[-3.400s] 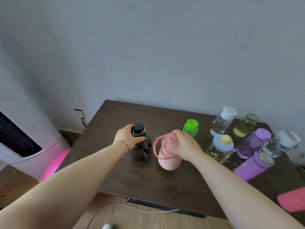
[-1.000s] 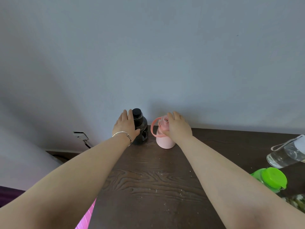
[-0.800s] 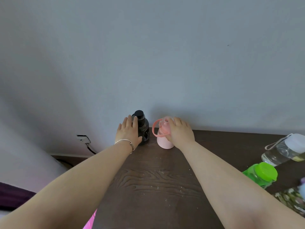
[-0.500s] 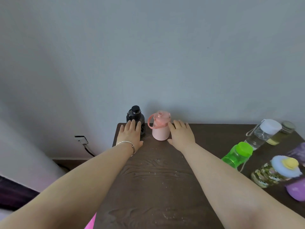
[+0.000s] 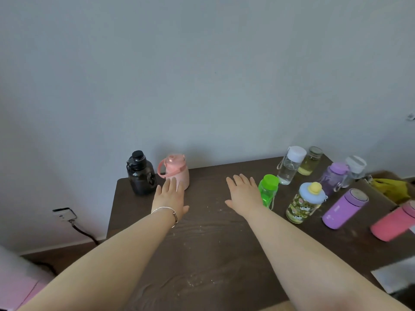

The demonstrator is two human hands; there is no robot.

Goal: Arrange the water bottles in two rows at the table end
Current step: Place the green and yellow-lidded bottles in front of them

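A black bottle [image 5: 141, 173] and a pink bottle with a loop handle [image 5: 175, 170] stand side by side at the table's far left corner, against the wall. My left hand [image 5: 170, 198] is flat and open just in front of the pink bottle, holding nothing. My right hand [image 5: 243, 194] is open over the dark table [image 5: 206, 243], its fingers close to a green bottle [image 5: 268, 189]. To the right stand a patterned bottle with a yellow knob [image 5: 304, 204], a clear white-capped bottle [image 5: 290, 164], a yellowish jar [image 5: 311, 161] and a translucent purple bottle [image 5: 334, 178].
A purple tumbler [image 5: 344, 208] and a pink-red tumbler [image 5: 393, 223] stand at the right edge, with a clear grey-capped bottle [image 5: 354, 168] behind. A wall socket with a cable [image 5: 64, 214] is left of the table. Something yellow [image 5: 391, 187] lies beyond the right end.
Both hands have let go of the black and pink bottles and drawn back. My right hand has moved right toward the green bottle. The view has swung right, showing more bottles.
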